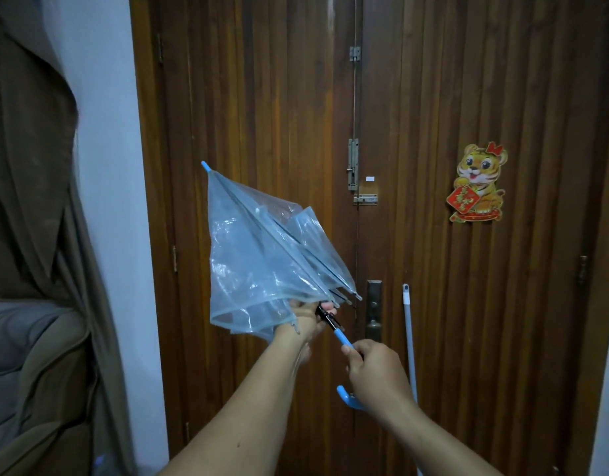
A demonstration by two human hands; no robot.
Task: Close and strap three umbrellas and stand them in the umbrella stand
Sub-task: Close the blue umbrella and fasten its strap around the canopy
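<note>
A clear blue-trimmed umbrella (258, 255) is held up in front of the wooden door, tip pointing up and to the left, its plastic canopy folded down but loose and unstrapped. My left hand (305, 319) grips the shaft at the canopy's lower edge, by the black runner. My right hand (375, 376) is wrapped around the blue curved handle (347, 400), whose hook sticks out below my fist. No umbrella stand and no other umbrellas are in view.
The brown wooden double door (433, 97) fills the view, with bolts and a lock plate (373, 309). A pale blue pole (410, 341) leans against it on the right. A grey sofa (25, 341) and a brown curtain (31, 159) stand at the left.
</note>
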